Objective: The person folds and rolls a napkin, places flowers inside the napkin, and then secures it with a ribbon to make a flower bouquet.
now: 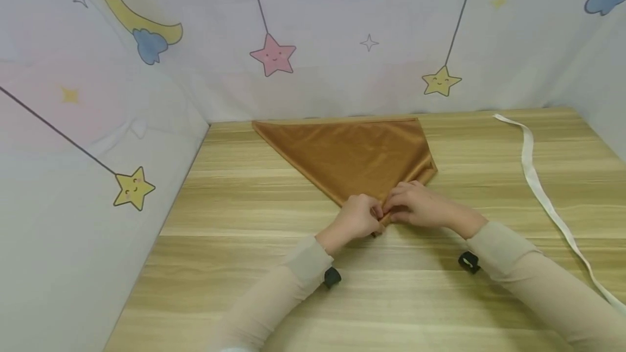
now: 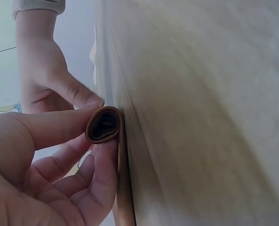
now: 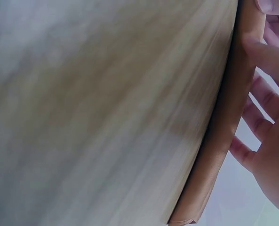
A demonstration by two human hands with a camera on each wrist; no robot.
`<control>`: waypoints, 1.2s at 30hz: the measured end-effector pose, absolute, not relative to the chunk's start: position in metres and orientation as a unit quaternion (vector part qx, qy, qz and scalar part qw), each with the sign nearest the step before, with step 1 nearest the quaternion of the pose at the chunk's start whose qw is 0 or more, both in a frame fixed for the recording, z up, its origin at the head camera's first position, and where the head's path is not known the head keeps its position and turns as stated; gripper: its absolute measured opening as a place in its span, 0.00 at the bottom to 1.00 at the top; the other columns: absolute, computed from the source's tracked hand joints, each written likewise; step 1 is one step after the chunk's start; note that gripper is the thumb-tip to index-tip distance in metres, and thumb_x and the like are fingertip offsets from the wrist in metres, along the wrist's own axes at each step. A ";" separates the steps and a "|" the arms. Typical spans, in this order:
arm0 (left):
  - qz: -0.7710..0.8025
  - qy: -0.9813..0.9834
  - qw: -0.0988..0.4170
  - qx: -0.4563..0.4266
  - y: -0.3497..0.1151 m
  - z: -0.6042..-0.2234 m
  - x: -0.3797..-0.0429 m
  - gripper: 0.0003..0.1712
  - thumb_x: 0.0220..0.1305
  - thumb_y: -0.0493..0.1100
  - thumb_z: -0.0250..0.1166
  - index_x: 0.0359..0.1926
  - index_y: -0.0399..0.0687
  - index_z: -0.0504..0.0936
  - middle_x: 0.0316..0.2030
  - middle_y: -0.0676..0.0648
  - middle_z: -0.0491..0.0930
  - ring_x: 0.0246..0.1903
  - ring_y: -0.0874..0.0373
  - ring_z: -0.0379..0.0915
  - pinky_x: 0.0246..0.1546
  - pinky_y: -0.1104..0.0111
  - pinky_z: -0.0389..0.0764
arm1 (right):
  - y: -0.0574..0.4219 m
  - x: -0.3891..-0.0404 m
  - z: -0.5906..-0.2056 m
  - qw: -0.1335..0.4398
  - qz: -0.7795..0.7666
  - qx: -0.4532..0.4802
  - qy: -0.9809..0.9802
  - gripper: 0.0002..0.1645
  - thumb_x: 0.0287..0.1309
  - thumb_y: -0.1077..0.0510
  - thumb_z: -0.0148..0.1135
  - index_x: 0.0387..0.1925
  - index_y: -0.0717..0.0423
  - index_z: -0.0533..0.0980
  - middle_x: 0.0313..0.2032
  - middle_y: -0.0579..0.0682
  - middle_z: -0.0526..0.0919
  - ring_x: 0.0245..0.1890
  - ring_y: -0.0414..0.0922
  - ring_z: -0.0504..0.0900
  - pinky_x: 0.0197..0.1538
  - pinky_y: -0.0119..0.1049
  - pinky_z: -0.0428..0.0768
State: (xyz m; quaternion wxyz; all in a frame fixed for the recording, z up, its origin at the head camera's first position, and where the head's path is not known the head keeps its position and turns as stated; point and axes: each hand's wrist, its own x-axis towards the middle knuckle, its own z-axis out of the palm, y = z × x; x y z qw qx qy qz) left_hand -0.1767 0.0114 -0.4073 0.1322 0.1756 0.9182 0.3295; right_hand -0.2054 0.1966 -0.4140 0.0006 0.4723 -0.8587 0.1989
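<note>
A brown, slightly shiny cloth (image 1: 352, 151) lies on the table, its lower right edge rolled into a narrow tube. At the near end of that roll, my left hand (image 1: 359, 216) pinches the cloth between thumb and fingers. Close beside it, my right hand (image 1: 423, 205) holds the roll farther along, thumb on one side and fingers on the other. The left wrist view looks into the open end of the rolled cloth (image 2: 94, 137), which shows its layers. In the right wrist view the roll (image 3: 217, 127) runs long and smooth past the fingers.
A long white ribbon (image 1: 543, 200) curves down the right side of the wood-grain table (image 1: 235, 265). Behind the table and at both sides hang pale curtains (image 1: 332, 80) printed with stars and a moon. Dark straps (image 1: 469, 262) sit at the wrists.
</note>
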 end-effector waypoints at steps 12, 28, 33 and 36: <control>0.358 0.910 0.144 0.153 0.009 -0.405 -0.178 0.05 0.36 0.34 0.67 0.19 0.47 0.81 0.17 0.56 0.75 0.14 0.66 0.66 0.15 0.76 0.68 | 0.192 -0.209 -0.415 0.009 0.209 0.482 -0.851 0.08 0.49 0.54 0.63 0.35 0.42 0.79 0.34 0.35 0.79 0.39 0.36 0.73 0.44 0.40 0.64; 0.349 0.914 0.117 0.167 0.006 -0.410 -0.177 0.14 0.45 0.35 0.64 0.09 0.47 0.74 0.06 0.58 0.63 0.08 0.68 0.56 0.10 0.78 0.57 | 0.189 -0.217 -0.419 0.035 0.235 0.494 -0.836 0.10 0.42 0.59 0.68 0.31 0.47 0.80 0.33 0.40 0.80 0.37 0.38 0.75 0.43 0.36 0.70; 0.334 0.922 0.125 0.149 0.005 -0.408 -0.177 0.11 0.42 0.34 0.63 0.09 0.47 0.76 0.06 0.58 0.64 0.08 0.68 0.57 0.10 0.78 0.57 | 0.190 -0.217 -0.419 0.028 0.216 0.492 -0.843 0.11 0.41 0.61 0.68 0.32 0.47 0.80 0.34 0.40 0.80 0.39 0.41 0.75 0.44 0.40 0.69; 0.315 0.929 0.115 0.155 0.006 -0.407 -0.178 0.13 0.46 0.39 0.65 0.09 0.46 0.76 0.07 0.57 0.65 0.08 0.67 0.57 0.10 0.78 0.57 | 0.188 -0.219 -0.419 0.031 0.208 0.492 -0.845 0.10 0.44 0.60 0.67 0.32 0.46 0.81 0.35 0.40 0.81 0.41 0.42 0.75 0.45 0.42 0.68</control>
